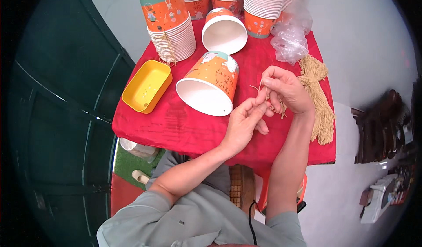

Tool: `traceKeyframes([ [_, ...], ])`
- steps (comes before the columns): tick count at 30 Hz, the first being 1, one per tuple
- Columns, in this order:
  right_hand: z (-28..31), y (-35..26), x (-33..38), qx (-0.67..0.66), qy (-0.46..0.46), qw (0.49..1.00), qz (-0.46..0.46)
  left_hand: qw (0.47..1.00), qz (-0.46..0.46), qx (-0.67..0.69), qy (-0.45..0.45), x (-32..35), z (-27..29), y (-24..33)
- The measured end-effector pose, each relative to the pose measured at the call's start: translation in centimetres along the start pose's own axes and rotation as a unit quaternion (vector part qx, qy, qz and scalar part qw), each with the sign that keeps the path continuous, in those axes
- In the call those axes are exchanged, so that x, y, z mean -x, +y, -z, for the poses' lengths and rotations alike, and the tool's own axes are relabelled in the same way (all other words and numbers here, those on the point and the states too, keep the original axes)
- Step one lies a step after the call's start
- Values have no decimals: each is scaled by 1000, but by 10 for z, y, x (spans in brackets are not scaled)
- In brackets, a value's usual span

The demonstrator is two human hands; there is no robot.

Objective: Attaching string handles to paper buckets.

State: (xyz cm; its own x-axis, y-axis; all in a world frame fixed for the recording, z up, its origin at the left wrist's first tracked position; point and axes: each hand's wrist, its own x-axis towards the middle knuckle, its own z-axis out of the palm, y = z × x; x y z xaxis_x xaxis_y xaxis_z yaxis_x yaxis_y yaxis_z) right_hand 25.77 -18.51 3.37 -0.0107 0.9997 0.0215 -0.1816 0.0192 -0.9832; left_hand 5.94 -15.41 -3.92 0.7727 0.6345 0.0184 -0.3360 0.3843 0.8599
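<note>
Above the right half of the red-covered table, my left hand [246,121] and my right hand [285,91] meet, fingertips close together. Both pinch a thin beige cord [267,93], and one short end of it sticks out to the left. The fingers hide most of the cord. Under my right hand a few more beige strands [281,110] show. Left of my hands an orange paper tub [220,73] with a green base lies on its side, its white mouth toward me. A hank of beige cord [317,99] lies to the right.
Behind lies another tipped tub [225,35]. Stacked tubs [173,42], with cord loops hanging on them, stand at the back left beside a yellow tray [147,88]. More tall stacks [263,3] and a clear plastic bag [290,44] line the back of the red-covered table [176,130].
</note>
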Motion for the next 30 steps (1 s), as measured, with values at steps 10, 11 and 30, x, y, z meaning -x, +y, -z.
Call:
traceKeyframes([
  [10, 4, 2, -8, 52, 68, 996, 15, 999, 35, 19, 8, 8, 21, -1],
  [11, 6, 3, -8, 53, 50, 997, 3, 999, 34, 20, 8, 11, 25, -1],
  [30, 35, 46, -35, 135, 243, 961, -5, 990, 89, -107, -20, 106, 96, 38],
])
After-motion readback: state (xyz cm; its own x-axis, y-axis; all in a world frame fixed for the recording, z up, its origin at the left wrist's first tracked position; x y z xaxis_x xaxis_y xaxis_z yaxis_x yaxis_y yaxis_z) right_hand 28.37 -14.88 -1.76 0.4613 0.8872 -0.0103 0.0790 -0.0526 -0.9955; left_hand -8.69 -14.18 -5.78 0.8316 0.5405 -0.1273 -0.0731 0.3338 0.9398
